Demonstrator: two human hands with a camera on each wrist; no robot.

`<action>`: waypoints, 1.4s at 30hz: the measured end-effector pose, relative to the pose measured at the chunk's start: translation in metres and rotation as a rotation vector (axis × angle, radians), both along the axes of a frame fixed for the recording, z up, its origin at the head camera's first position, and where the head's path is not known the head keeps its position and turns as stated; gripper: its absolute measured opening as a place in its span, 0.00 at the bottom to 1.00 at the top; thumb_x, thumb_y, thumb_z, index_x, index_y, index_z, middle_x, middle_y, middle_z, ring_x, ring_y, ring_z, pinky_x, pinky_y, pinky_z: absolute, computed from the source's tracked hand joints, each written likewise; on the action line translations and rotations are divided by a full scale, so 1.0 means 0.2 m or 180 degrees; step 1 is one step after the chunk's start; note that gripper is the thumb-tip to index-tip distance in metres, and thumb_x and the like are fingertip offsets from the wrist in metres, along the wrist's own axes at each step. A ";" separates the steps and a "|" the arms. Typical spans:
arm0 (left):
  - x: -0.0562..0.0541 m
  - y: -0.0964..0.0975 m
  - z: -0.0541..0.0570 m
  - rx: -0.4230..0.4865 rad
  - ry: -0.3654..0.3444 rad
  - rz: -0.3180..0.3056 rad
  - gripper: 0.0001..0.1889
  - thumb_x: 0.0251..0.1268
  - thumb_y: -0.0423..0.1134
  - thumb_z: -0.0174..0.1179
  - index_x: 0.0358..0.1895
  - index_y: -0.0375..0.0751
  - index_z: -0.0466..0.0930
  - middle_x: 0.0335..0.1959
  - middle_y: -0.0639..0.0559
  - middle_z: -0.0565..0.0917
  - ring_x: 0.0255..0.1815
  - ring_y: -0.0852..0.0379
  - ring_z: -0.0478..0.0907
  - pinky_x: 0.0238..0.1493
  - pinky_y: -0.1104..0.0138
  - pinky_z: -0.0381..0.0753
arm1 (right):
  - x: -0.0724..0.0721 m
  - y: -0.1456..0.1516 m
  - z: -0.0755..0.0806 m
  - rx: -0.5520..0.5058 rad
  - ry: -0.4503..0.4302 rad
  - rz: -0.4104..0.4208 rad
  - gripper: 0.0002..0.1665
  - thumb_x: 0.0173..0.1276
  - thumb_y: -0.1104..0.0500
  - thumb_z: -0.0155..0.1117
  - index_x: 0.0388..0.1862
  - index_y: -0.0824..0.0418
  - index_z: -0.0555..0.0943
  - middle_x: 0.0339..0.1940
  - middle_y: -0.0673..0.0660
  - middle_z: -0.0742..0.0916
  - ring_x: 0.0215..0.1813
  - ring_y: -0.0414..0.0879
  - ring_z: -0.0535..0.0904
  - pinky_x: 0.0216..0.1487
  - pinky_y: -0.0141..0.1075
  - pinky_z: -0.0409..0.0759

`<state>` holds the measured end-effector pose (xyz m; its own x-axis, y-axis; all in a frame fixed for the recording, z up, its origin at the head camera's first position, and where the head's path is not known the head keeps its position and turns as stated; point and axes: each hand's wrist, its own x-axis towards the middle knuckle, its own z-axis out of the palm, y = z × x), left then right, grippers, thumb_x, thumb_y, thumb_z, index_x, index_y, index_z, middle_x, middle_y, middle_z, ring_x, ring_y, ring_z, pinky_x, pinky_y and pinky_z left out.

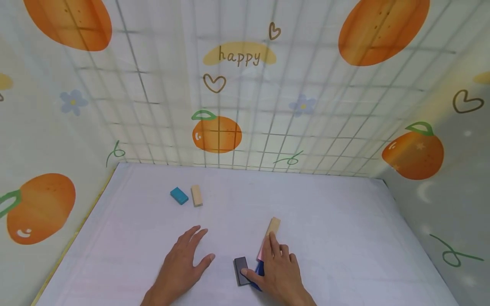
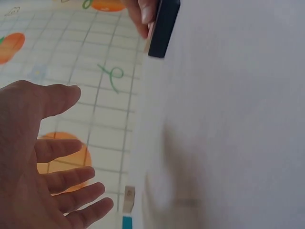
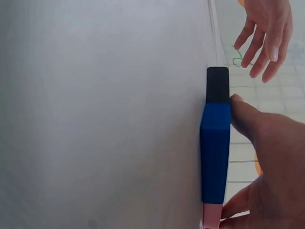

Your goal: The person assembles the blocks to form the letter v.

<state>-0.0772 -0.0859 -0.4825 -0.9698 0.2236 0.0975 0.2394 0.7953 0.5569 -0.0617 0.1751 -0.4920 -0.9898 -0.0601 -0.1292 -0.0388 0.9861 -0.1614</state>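
Observation:
My right hand (image 1: 282, 267) lies over a group of blocks on the white surface. Its thumb touches the black block (image 1: 240, 264), and its outstretched index finger reaches onto the pale wood block (image 1: 273, 224). Beneath the palm, a blue block (image 3: 214, 162) is partly hidden in the head view, and a pink block (image 1: 260, 255) shows beside the fingers. In the right wrist view, black, blue and pink appear along one line. To the left, my left hand (image 1: 181, 259) hovers with fingers spread and holds nothing.
Farther back on the left lie a teal block (image 1: 179, 196) and another pale wood block (image 1: 197, 196), side by side with a small gap. A curtain (image 1: 249, 97) printed with oranges and a grid rises behind the table (image 1: 344, 238) and along both sides.

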 end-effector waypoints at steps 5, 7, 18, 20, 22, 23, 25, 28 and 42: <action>-0.05 -0.06 -0.01 0.0031 0.0023 0.0092 0.35 0.66 0.55 0.66 0.73 0.47 0.69 0.74 0.46 0.69 0.72 0.41 0.67 0.66 0.41 0.69 | 0.01 0.00 -0.01 -0.0005 0.0051 0.0020 0.73 0.52 0.18 0.61 0.78 0.70 0.58 0.78 0.68 0.65 0.65 0.64 0.69 0.60 0.62 0.70; -0.07 -0.09 -0.01 0.0048 0.0079 0.0125 0.35 0.66 0.55 0.66 0.73 0.46 0.69 0.75 0.46 0.69 0.73 0.41 0.67 0.67 0.41 0.68 | 0.01 0.01 -0.02 -0.0002 0.0056 0.0022 0.73 0.53 0.17 0.61 0.78 0.70 0.58 0.78 0.67 0.65 0.65 0.63 0.69 0.60 0.62 0.70; -0.12 -0.15 -0.01 0.0005 -0.0039 0.0246 0.36 0.68 0.55 0.65 0.75 0.45 0.67 0.76 0.45 0.66 0.74 0.41 0.64 0.66 0.41 0.68 | 0.02 0.01 -0.03 -0.0088 0.0008 0.0038 0.73 0.54 0.18 0.61 0.78 0.72 0.57 0.79 0.68 0.63 0.67 0.64 0.69 0.61 0.62 0.69; -0.12 -0.15 -0.01 -0.0028 -0.0113 0.0265 0.37 0.68 0.55 0.64 0.75 0.45 0.66 0.77 0.45 0.65 0.74 0.41 0.64 0.66 0.40 0.68 | 0.02 0.00 -0.02 -0.0117 -0.0002 0.0046 0.73 0.54 0.18 0.61 0.78 0.72 0.56 0.79 0.68 0.63 0.67 0.63 0.68 0.61 0.62 0.69; -0.11 -0.15 -0.01 -0.0038 -0.0158 0.0281 0.36 0.68 0.55 0.64 0.75 0.45 0.66 0.77 0.45 0.65 0.75 0.41 0.63 0.66 0.40 0.68 | 0.02 0.00 -0.02 -0.0132 0.0022 0.0062 0.73 0.55 0.19 0.61 0.78 0.73 0.56 0.79 0.69 0.63 0.67 0.63 0.68 0.61 0.61 0.69; -0.11 -0.15 -0.01 -0.0043 -0.0166 0.0284 0.36 0.68 0.55 0.64 0.75 0.45 0.66 0.77 0.45 0.65 0.75 0.41 0.63 0.66 0.40 0.68 | 0.03 0.00 -0.02 -0.0139 0.0038 0.0071 0.73 0.55 0.19 0.61 0.78 0.73 0.57 0.79 0.69 0.63 0.67 0.63 0.68 0.61 0.61 0.69; -0.11 -0.15 -0.02 -0.0040 -0.0165 0.0285 0.36 0.68 0.55 0.64 0.75 0.45 0.66 0.77 0.45 0.65 0.75 0.41 0.63 0.67 0.40 0.68 | 0.03 0.01 -0.02 -0.0146 0.0066 0.0090 0.72 0.55 0.19 0.61 0.78 0.73 0.57 0.78 0.69 0.64 0.67 0.63 0.68 0.61 0.61 0.69; -0.11 -0.16 -0.03 -0.0041 -0.0134 0.0277 0.37 0.68 0.55 0.64 0.75 0.44 0.66 0.77 0.44 0.65 0.75 0.41 0.63 0.67 0.41 0.68 | 0.03 0.01 -0.02 -0.0152 0.0082 0.0099 0.73 0.55 0.19 0.61 0.78 0.74 0.57 0.78 0.70 0.64 0.67 0.63 0.68 0.61 0.61 0.69; -0.18 -0.24 -0.08 0.0023 -0.0002 0.0262 0.40 0.67 0.57 0.65 0.76 0.42 0.63 0.76 0.42 0.65 0.76 0.41 0.61 0.69 0.42 0.66 | 0.03 0.00 -0.04 -0.0092 0.0151 0.0104 0.72 0.55 0.18 0.59 0.78 0.72 0.58 0.78 0.68 0.64 0.67 0.62 0.69 0.58 0.60 0.69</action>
